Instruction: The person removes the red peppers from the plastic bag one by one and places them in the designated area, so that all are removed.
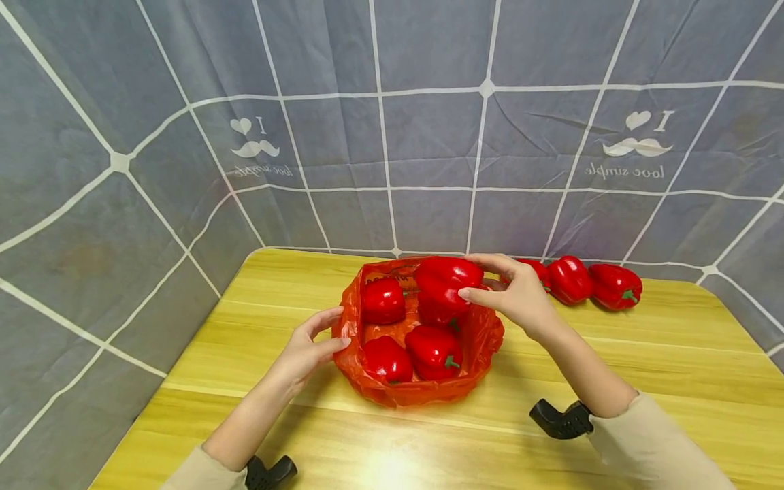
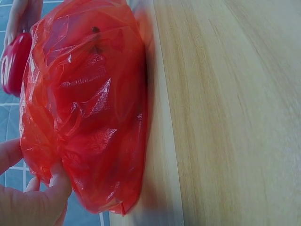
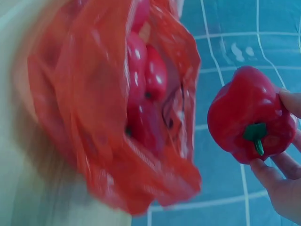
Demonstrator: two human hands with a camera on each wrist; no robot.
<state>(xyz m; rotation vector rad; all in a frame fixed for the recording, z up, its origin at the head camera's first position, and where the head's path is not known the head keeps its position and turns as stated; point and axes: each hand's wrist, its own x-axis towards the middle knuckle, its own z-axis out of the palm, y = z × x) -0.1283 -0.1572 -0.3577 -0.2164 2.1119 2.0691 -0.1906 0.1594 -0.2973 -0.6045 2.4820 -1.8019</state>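
An open red plastic bag (image 1: 422, 393) sits on the table with several red bell peppers inside, among them one pepper (image 1: 384, 301) at the left and another pepper (image 1: 433, 352) at the front. My left hand (image 1: 309, 344) pinches the bag's left rim between thumb and fingers. Over the bag's back right part, my right hand (image 1: 514, 292) grips a bell pepper (image 1: 446, 278) from its right side. In the right wrist view, this held pepper (image 3: 247, 115) hangs above the bag's mouth, its green stem facing the camera. Its body hides part of the bag's inside.
To the right, near the table's back edge, three more red peppers lie in a row: one partly behind my right hand, a middle pepper (image 1: 569, 279) and an end pepper (image 1: 615, 286). A grey curtain (image 1: 429, 150) with white lines hangs behind the wooden table (image 1: 257, 320).
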